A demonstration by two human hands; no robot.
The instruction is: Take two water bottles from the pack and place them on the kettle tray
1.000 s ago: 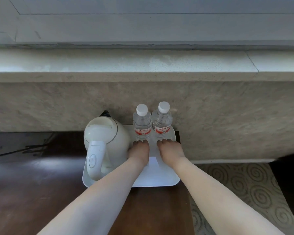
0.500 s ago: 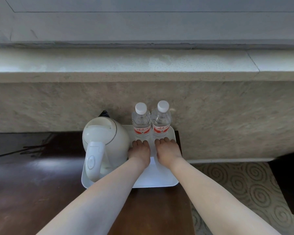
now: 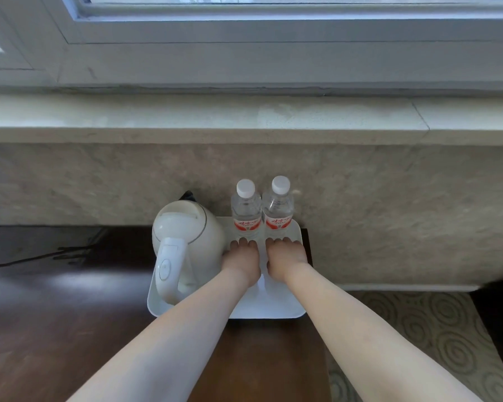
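Two clear water bottles with white caps and red labels stand upright side by side at the back of the white kettle tray (image 3: 273,310). The left bottle (image 3: 246,211) is next to the white kettle (image 3: 186,236); the right bottle (image 3: 278,210) touches it. My left hand (image 3: 241,261) lies palm down on the tray with curled fingertips against the left bottle's base. My right hand (image 3: 285,258) does the same at the right bottle. The fingers hide both bases, so a grip cannot be judged. No bottle pack is in view.
The tray sits at the right end of a dark wooden table (image 3: 70,329), against a stone wall (image 3: 389,213) under a window sill (image 3: 244,117). A black cable (image 3: 35,258) runs along the table's back left. Patterned carpet (image 3: 433,329) lies to the right.
The view has tilted upward, bringing the window frame into sight. Both hands and both bottles keep the same places on the tray.
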